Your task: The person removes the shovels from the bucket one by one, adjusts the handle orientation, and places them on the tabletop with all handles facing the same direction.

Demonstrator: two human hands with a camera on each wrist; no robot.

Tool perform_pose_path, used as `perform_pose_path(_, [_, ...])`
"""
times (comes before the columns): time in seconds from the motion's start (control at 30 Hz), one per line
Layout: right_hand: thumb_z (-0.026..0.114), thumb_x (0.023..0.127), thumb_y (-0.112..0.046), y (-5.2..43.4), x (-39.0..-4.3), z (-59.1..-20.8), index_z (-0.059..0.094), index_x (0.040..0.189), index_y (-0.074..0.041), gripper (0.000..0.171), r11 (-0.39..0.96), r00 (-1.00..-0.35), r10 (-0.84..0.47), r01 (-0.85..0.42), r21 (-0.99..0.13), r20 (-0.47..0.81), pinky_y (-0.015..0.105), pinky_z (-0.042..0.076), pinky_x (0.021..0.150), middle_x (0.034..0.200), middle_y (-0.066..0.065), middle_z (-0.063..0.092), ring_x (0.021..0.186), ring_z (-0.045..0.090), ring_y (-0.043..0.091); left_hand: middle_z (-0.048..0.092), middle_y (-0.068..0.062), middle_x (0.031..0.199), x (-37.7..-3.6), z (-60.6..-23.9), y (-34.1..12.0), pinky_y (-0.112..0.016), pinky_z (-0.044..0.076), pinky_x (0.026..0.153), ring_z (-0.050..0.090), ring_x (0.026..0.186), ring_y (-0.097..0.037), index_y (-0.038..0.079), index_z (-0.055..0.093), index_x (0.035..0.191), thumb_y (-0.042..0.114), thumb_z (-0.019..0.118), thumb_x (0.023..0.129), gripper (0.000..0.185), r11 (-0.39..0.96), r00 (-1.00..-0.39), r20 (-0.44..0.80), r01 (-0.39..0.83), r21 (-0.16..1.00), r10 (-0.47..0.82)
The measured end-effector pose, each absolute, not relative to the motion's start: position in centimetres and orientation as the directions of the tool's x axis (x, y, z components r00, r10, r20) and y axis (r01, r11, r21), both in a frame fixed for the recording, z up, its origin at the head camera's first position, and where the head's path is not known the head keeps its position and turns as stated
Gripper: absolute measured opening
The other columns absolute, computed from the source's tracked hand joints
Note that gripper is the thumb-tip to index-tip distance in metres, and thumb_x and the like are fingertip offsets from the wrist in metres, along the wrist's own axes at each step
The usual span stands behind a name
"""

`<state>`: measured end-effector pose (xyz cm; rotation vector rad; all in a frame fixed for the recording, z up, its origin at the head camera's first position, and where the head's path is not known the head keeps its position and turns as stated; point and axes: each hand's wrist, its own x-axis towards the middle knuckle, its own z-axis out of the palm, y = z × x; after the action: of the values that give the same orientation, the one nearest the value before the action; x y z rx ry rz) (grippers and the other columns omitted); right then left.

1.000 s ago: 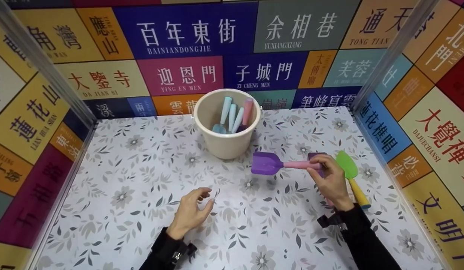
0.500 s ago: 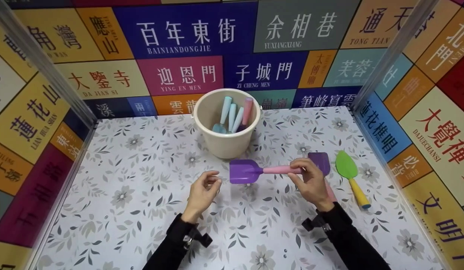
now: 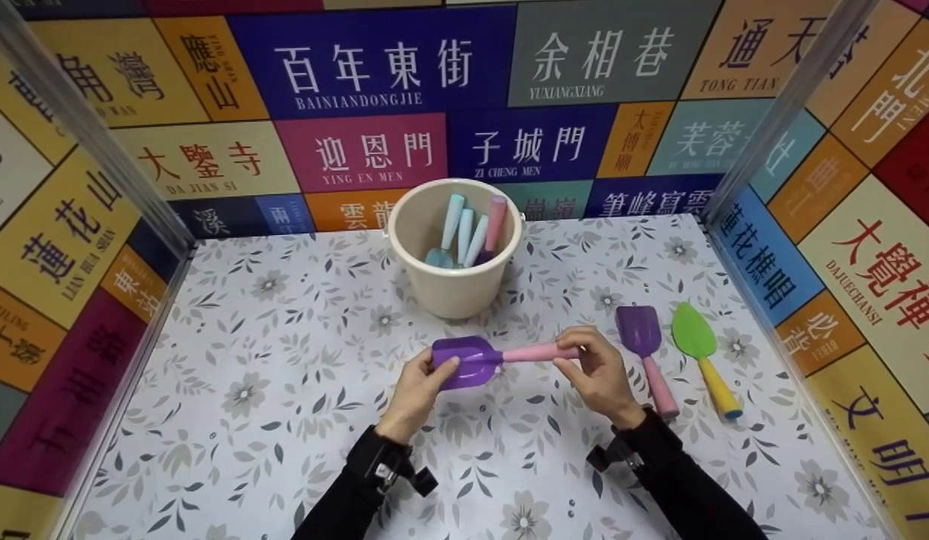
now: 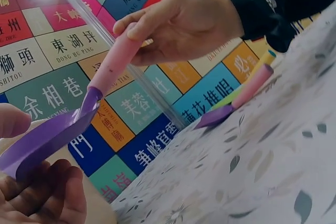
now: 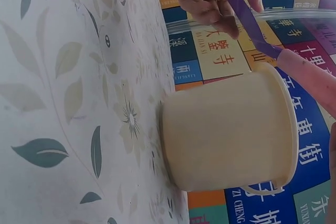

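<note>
A toy shovel [image 3: 539,352] with a purple blade and pink handle is held level above the table, in front of the bucket. My left hand [image 3: 419,390] pinches the blade's far end, thumb on top and fingers beneath, as the left wrist view shows. The end of the pink handle is gripped by my right hand [image 3: 599,375]. A cream bucket [image 3: 453,289] stands behind, with several light-blue handles [image 3: 451,221] and one pink handle [image 3: 496,221] upright inside; most of their blades are hidden by its wall.
To the right lie a second purple shovel [image 3: 639,330] with a pink handle and a green trowel [image 3: 693,330] with a yellow handle. The table wears a floral cloth [image 3: 247,450]. Walls of coloured signs [image 3: 367,60] enclose its back and sides.
My right hand has brought the shovel leftward from beside the other tools. The left hand has moved up and right and now pinches its blade. The bucket has stayed put.
</note>
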<state>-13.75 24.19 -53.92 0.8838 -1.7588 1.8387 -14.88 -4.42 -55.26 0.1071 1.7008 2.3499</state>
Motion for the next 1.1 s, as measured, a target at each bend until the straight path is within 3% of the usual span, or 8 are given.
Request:
perform_pose_path(0.13, [0.062, 0.079, 0.032, 23.9, -13.8, -54.2, 0.059, 0.104, 0.017, 0.029, -0.098, -0.693, -0.117, -0.704, -0.703, 0.711, 0.022, 0.053, 0.104, 0.121, 0.001, 0.065, 0.116, 0.061, 0.013, 0.075, -0.005, 0.100, -14.9, -55.3, -4.2, -0.030, 0.064, 0.089, 0.076, 0.088, -0.014, -0.015, 0.059, 0.123, 0.000, 0.060, 0.100, 0.027, -0.364, -0.964, -0.117, -0.200, 0.910, 0.238])
perform_pose_path(0.37, [0.061, 0.075, 0.036, 24.0, -13.8, -54.6, 0.055, 0.100, 0.022, 0.029, -0.092, -0.682, -0.158, -0.709, -0.699, 0.714, 0.022, 0.051, 0.108, 0.120, 0.001, 0.065, 0.119, 0.062, 0.010, 0.076, -0.006, 0.096, -14.8, -55.6, -4.0, -0.029, 0.065, 0.083, 0.077, 0.082, -0.013, -0.017, 0.058, 0.122, 0.000, 0.059, 0.101, 0.027, -0.313, -0.971, -0.150, -0.203, 0.928, 0.185])
perform_pose_path(0.7, [0.062, 0.076, 0.036, 24.5, -13.8, -53.9, 0.060, 0.104, 0.014, 0.036, -0.031, -0.687, -0.220, -0.704, -0.709, 0.692, 0.018, 0.053, 0.100, 0.114, 0.009, 0.064, 0.111, 0.062, 0.012, 0.075, -0.004, 0.093, -14.8, -55.3, -4.0, -0.027, 0.065, 0.080, 0.075, 0.079, -0.011, -0.015, 0.060, 0.119, 0.002, 0.061, 0.100, 0.025, -0.247, -0.978, -0.147, -0.180, 0.952, 0.146])
perform_pose_path(0.9, [0.075, 0.073, 0.023, 25.3, -14.0, -52.5, 0.066, 0.106, 0.010, 0.036, 0.191, -0.644, -0.279, -0.765, -0.616, 0.713, 0.016, 0.050, 0.103, 0.107, 0.023, 0.066, 0.108, 0.064, 0.012, 0.075, -0.007, 0.093, -14.8, -54.2, -4.5, -0.031, 0.066, 0.078, 0.076, 0.078, -0.012, -0.014, 0.061, 0.116, 0.002, 0.063, 0.100, 0.023, -0.216, -0.987, -0.094, -0.121, 0.969, 0.129])
perform_pose_path(1.1, [0.083, 0.073, 0.007, 25.8, -14.1, -50.7, 0.069, 0.111, 0.004, 0.041, 0.408, -0.573, -0.377, -0.808, -0.424, 0.728, 0.015, 0.047, 0.105, 0.108, 0.019, 0.069, 0.102, 0.066, 0.028, 0.076, -0.020, 0.098, -14.9, -53.2, -5.0, -0.027, 0.065, 0.075, 0.074, 0.081, -0.013, -0.011, 0.067, 0.112, 0.004, 0.067, 0.098, 0.020, 0.020, -0.992, 0.076, 0.078, 0.997, 0.104])
